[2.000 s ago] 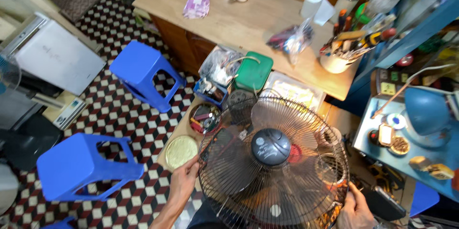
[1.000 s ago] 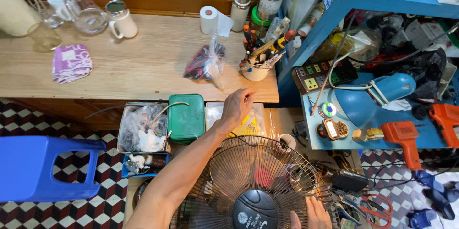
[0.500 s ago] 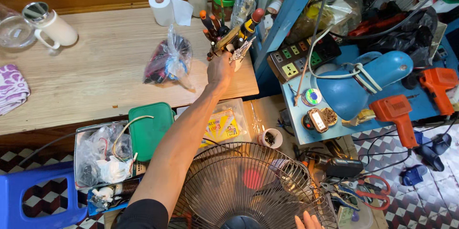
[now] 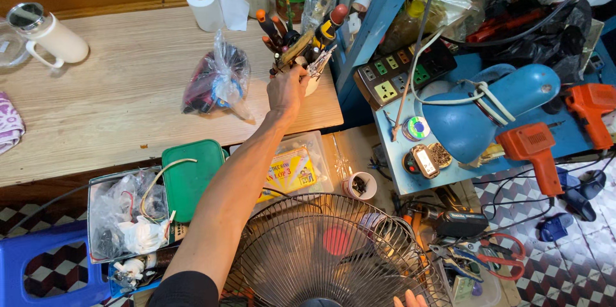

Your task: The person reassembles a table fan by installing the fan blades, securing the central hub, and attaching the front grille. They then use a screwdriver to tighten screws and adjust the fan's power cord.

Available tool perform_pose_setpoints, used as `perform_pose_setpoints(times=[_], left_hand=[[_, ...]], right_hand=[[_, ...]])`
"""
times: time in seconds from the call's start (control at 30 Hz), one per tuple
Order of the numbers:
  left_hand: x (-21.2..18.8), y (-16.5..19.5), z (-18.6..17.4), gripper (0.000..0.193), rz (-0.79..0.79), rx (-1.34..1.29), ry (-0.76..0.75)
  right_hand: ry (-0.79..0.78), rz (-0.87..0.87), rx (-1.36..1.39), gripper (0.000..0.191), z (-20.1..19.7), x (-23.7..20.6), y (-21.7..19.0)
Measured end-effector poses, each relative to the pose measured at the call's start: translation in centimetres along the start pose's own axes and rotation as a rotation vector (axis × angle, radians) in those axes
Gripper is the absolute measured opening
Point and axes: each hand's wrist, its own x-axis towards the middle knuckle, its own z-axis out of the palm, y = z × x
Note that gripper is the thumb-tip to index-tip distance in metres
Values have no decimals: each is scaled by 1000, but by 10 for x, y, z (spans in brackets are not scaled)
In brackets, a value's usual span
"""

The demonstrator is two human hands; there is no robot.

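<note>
My left arm stretches across to the wooden table (image 4: 115,108). My left hand (image 4: 287,91) is at a white cup of screwdrivers and other tools (image 4: 301,41), its fingers curled around handles at the cup's rim; which tool it grips is hidden. A round wire fan guard (image 4: 321,249) stands in front of me at the bottom. Only the fingertips of my right hand (image 4: 410,298) show at the bottom edge, resting on the guard's wires.
A plastic bag of parts (image 4: 215,82), paper roll (image 4: 205,5) and white mug (image 4: 54,37) sit on the table. Below it are a green box (image 4: 192,175), a tin of wires (image 4: 125,214) and a blue stool (image 4: 38,268). A blue lamp (image 4: 494,105), orange drills (image 4: 536,153) and a power strip (image 4: 401,76) crowd the right.
My left hand left the fan guard and reached up over the table to the tool cup. The view has shifted toward the table and shelf; my right hand has stayed low on the guard.
</note>
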Motion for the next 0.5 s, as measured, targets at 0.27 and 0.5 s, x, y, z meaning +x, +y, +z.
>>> perform_pose_setpoints(times=[0.27,0.5], left_hand=[[8,18,-3,30,-20,-6,-43],[5,22,2,20,-19,-3,-22]], right_hand=[[9,-5,-3,53,-7,1,1],[3,4,-8,50,-7,-6,3]])
